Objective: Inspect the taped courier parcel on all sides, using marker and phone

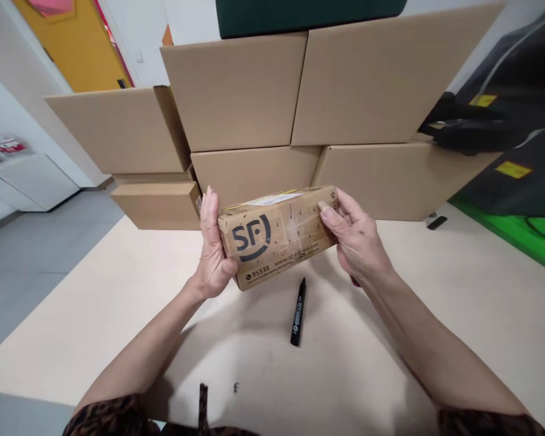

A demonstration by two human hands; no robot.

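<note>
A small brown cardboard box [281, 236] printed with "SF" is held up above the table between both hands, its right end tilted higher. Against its left end press the palm and thumb of my left hand [214, 248], with the fingers pointing up. My right hand [356, 233] grips the right end, thumb on the printed front and fingers behind, partly hidden. Clear tape crosses the front, and a white label [275, 198] shows on the top face. Below the box a black marker [298, 312] lies on the table.
Stacked large cardboard boxes [240, 97] wall off the table's [163, 266] far side, with a dark green container [309, 15] on top. A smaller carton [157, 203] stands at left. A small black object [436, 223] lies at right. Something red peeks out below my right hand.
</note>
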